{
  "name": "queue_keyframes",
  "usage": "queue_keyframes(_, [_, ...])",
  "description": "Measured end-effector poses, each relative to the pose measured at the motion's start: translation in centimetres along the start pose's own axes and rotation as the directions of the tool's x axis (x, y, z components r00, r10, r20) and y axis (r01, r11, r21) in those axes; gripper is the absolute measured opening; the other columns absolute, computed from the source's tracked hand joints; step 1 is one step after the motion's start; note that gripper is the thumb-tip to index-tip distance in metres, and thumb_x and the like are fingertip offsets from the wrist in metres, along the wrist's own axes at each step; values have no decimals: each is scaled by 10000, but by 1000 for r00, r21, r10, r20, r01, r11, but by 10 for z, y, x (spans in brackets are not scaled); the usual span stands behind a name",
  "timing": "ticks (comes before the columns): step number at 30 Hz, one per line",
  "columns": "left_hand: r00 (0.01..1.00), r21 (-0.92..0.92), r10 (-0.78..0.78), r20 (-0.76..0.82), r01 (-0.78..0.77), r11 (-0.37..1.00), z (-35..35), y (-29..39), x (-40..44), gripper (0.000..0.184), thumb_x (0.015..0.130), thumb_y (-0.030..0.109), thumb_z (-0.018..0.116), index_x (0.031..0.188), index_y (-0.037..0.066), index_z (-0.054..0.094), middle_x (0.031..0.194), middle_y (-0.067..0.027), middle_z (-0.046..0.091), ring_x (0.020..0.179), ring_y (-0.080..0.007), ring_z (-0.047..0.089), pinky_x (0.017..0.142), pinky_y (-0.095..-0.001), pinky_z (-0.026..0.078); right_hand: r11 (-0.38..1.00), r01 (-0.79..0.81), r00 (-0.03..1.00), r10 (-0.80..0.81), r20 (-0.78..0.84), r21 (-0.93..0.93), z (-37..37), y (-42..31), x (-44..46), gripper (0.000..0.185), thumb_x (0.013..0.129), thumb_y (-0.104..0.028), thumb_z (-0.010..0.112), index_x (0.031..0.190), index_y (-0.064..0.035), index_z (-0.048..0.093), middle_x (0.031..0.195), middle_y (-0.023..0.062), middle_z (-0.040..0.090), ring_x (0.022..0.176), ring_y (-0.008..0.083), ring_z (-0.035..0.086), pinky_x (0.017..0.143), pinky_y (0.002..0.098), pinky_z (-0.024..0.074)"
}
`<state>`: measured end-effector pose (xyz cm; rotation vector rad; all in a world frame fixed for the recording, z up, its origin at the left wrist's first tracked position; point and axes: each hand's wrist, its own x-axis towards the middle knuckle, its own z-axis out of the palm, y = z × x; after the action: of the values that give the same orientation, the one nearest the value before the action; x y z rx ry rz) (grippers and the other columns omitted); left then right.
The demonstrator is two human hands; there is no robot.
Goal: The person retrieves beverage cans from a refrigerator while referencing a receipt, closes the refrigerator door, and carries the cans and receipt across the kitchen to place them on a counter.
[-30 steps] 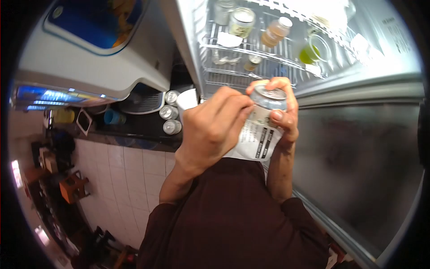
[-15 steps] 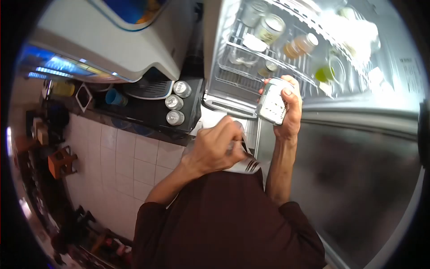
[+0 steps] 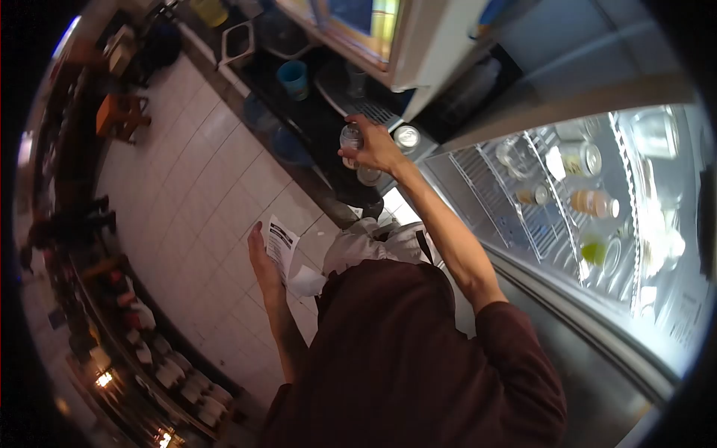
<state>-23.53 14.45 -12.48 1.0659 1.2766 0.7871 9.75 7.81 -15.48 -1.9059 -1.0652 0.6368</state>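
Note:
My right hand grips a silvery can over the dark counter, with fingers and thumb around its sides. Close by on the counter stand another can and a can just below my wrist. A further can shows only partly under my hand. Low at the left, my left hand holds a white printed paper slip, which curls at its lower end.
The lit fridge stands open at the right, with jars and a bottle on its wire shelves. On the counter are a blue cup and a grooved drip tray. An orange stool stands on the tiled floor.
My right hand has carried the can from in front of the fridge leftward to the counter. My left hand has moved from before my body out to the left. The view has turned.

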Motion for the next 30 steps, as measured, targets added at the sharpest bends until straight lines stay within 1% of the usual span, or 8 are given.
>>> queue_keyframes(2, [990, -197, -125, 65, 135, 971, -6, 14, -18, 362, 1023, 155, 567, 1356, 12, 555, 898, -41, 693, 705, -103, 623, 652, -240, 465, 987, 104, 994, -101, 32, -120, 37, 39, 19, 719, 686, -213, 868, 1304, -43, 540, 1180, 250, 633, 1071, 442, 640, 897, 463, 531])
queue_keyframes(7, [997, 25, 77, 0, -77, 997, -7, 39, -31, 321, 965, 63, 676, 1269, 17, 585, 812, -28, 655, 673, -62, 566, 630, -210, 435, 924, 52, 958, 60, 279, -378, 53, 49, 41, 713, 697, -38, 807, 1340, -47, 500, 1317, 283, 528, 1183, 473, 557, 1007, 485, 489])
queue_keyframes(10, [986, -2, 164, -25, -164, 986, 1, 46, -26, 262, 977, 33, 640, 1237, 0, 618, 922, -64, 681, 782, -87, 602, 710, -229, 471, 895, 167, 979, -101, 177, -413, 58, 56, 27, 700, 712, -23, 790, 1352, -62, 510, 1334, 261, 529, 1196, 450, 558, 1029, 472, 488])
queue_keyframes(15, [947, 44, 271, 172, -282, 958, 63, 87, -8, 298, 984, -11, 588, 1277, -42, 635, 1190, -144, 684, 1016, -156, 654, 871, -264, 519, 1000, 4, 1000, -4, -30, 28, -16, -26, -24, 522, 832, -80, 748, 1319, -43, 563, 1326, 190, 588, 1198, 337, 588, 1005, 424, 494])
queue_keyframes(17, [933, -82, 221, 283, -206, 975, 90, 100, -10, 345, 975, -15, 594, 1318, -47, 615, 1229, -145, 674, 1032, -168, 662, 891, -270, 526, 917, -219, 975, 219, 36, 333, -51, -45, -55, 528, 859, -141, 762, 1325, -5, 553, 1275, 149, 627, 1215, 261, 592, 1006, 408, 493])
queue_keyframes(20, [872, -237, 145, 468, -34, 971, 139, 118, -18, 382, 957, -50, 597, 1339, -53, 605, 1245, -123, 669, 1020, -163, 672, 905, -276, 545, 678, -118, 991, 129, 40, 726, -80, -59, -114, 446, 911, -135, 712, 1324, -31, 580, 1201, 87, 672, 1117, 191, 612, 965, 359, 487])
queue_keyframes(22, [810, -257, 116, 574, 43, 965, 169, 127, -28, 405, 957, -70, 547, 1361, -74, 572, 1310, -145, 640, 1074, -184, 677, 908, -319, 587, 783, 92, 993, -23, -119, 615, -96, -83, -138, 446, 885, -148, 756, 1287, -14, 616, 1174, 80, 685, 1069, 184, 619, 947, 343, 487])
queue_keyframes(30, [608, -262, 39, 793, 281, 923, 225, 134, -53, 429, 1005, 53, 463, 1412, -75, 507, 1429, -205, 547, 1247, -250, 600, 1008, -373, 545, 846, 56, 929, 150, -337, 530, -109, -87, -191, 184, 871, -50, 751, 1035, 10, 695, 844, 17, 667, 789, 99, 573, 766, 279, 481])
